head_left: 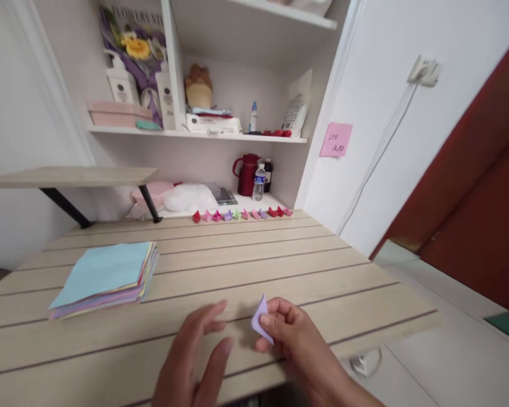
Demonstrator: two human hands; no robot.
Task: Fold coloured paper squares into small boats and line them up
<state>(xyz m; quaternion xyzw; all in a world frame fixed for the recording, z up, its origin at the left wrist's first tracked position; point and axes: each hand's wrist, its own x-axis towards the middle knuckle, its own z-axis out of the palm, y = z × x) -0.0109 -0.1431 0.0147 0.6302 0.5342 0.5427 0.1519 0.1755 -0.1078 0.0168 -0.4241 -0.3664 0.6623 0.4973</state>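
Note:
Between the thumb and fingers of my right hand [290, 330] is a small folded piece of purple paper [260, 317], pointed at its top. My left hand [197, 350] is held to the left of it, thumb and fingers apart, touching nothing. Both hands are over the near part of the slatted wooden table [186, 271]. Part of the folded paper is hidden behind my right thumb.
A stack of coloured paper sheets [106, 271], light blue on top, lies at the left. Several small folded paper pieces [237, 214] form a row along the table's back edge. Behind them stand a red jug [248, 175] and a water bottle [258, 182]. A raised wooden shelf [72, 176] stands back left.

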